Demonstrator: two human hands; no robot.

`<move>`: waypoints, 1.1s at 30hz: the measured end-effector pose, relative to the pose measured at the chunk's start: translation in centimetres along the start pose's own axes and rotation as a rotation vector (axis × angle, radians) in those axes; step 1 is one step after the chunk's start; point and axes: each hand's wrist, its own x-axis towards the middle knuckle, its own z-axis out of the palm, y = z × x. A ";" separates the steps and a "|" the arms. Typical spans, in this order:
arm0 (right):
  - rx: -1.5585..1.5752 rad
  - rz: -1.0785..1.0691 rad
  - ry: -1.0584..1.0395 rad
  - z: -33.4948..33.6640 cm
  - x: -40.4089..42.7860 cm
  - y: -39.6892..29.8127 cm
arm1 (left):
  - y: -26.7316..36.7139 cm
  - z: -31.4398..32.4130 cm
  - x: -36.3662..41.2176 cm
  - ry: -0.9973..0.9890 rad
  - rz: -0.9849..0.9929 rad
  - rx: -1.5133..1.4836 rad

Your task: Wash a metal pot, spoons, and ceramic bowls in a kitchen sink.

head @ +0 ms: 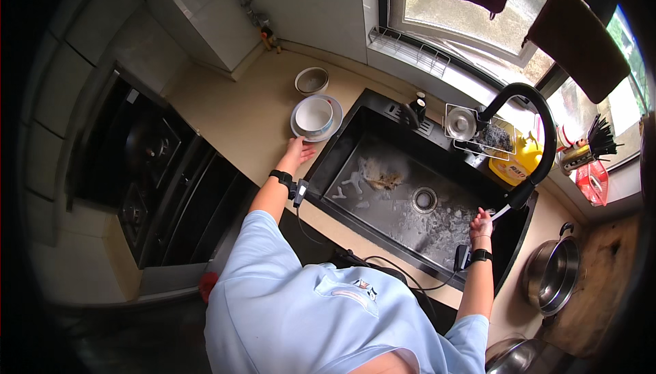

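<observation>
My left hand [301,151] is at the near rim of a pale plate [336,112] on the counter, its fingers spread. Whether it touches the rim I cannot tell. A white bowl [313,114] with a bluish outside sits on that plate. Behind them stands a second bowl [311,81]. Over the right part of the black sink [353,197], my right hand [480,224] holds nothing visible, its fingers loosely bent. A stream of water [499,213] runs from the black faucet [551,133] onto or right beside this hand. Wet patches and brownish residue [387,180] mark the basin floor around the drain [424,200].
A wire rack with a scouring pad [494,137] and a yellow bottle [515,161] stand behind the sink. At right are a steel pot [552,274] and a wooden board [599,281]. A gas stove [148,153] is at left. Cables [430,288] hang from both wrist devices.
</observation>
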 end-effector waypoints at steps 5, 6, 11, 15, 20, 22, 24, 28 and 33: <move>0.096 -0.009 -0.133 0.5 0.7 0.0 | -0.4 0.7 2.5 -0.279 -0.033 -0.145; 0.225 0.069 -0.060 2.7 -1.7 -0.9 | -0.2 1.0 2.9 -0.245 -0.006 -0.180; -0.345 0.011 -0.168 1.1 -4.3 -3.8 | -1.9 2.2 0.1 -0.177 0.122 0.073; -0.337 -0.025 0.132 -6.3 -4.7 -9.3 | -5.3 8.0 -2.6 -0.511 0.035 0.280; -0.196 -0.314 0.078 -6.8 -7.0 -17.5 | -10.1 15.4 -5.8 -0.789 -0.044 0.620; -0.234 -0.412 -0.017 -5.0 -9.3 -21.6 | -14.8 17.2 -4.0 -0.825 -0.062 0.674; -0.255 -0.474 0.014 -3.3 -12.3 -25.6 | -17.2 20.0 -5.6 -0.815 -0.072 0.742; -0.214 -0.550 0.125 -6.2 -11.6 -34.4 | -24.0 23.6 -4.5 -0.861 -0.022 0.906; -0.050 -0.634 0.204 -8.4 -7.2 -41.8 | -26.3 25.3 -5.7 -0.869 -0.072 0.963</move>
